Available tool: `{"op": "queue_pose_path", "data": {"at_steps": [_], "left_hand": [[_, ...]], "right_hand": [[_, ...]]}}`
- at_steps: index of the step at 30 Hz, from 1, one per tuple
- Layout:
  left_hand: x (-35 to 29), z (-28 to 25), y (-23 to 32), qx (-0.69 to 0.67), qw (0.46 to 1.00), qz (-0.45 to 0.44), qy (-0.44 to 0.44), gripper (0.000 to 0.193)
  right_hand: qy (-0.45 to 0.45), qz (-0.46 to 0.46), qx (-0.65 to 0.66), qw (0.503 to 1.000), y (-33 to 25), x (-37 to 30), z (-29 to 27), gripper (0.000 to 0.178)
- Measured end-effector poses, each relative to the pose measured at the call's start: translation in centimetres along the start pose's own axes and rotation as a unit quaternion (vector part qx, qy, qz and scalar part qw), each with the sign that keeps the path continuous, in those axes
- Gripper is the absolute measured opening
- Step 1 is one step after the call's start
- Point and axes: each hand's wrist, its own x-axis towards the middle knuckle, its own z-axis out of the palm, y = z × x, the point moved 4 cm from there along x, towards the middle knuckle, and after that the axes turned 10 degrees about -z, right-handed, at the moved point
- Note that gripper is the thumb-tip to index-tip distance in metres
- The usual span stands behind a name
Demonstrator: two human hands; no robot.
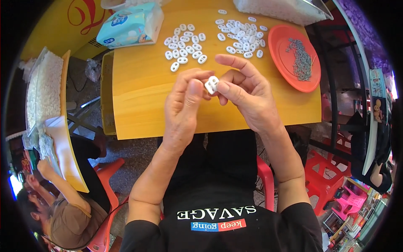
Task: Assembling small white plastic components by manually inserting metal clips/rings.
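Note:
A small white plastic piece point(211, 85) with dark holes is held up above the near part of the table. My right hand point(252, 96) pinches it between thumb and fingers, with the index finger stretched away to the upper left. From the other side, my left hand point(181, 109) closes its curled fingers and thumb at the piece's left edge; the fingertips behind it are partly hidden. Beyond my left hand lies a loose group of white two-holed oval pieces point(183, 52). Farther right is a denser heap of similar white pieces point(241, 35).
On the yellow table point(147, 101), a red plate point(277, 63) of small grey screws stands at right. A blue tissue pack point(130, 25) sits far left, a clear tray of white parts point(285, 10) far right. Another person point(69, 210) sits left beside a second table. Red stools point(323, 176) stand right.

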Motion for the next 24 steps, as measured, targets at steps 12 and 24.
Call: {"op": "queue_pose_path", "data": {"at_steps": [12,24], "left_hand": [[-1.6,1.8,0.7,-0.106,0.984,0.014,-0.141,0.025],[-1.4,-1.2,3.0,-0.025,0.995,0.06,-0.076,0.021]], "right_hand": [[0.027,0.066,0.061,0.996,-0.5,-1.3,1.6,0.08],[-0.052,0.047,0.026,0.997,-0.4,-0.9,2.7,0.071]]}}
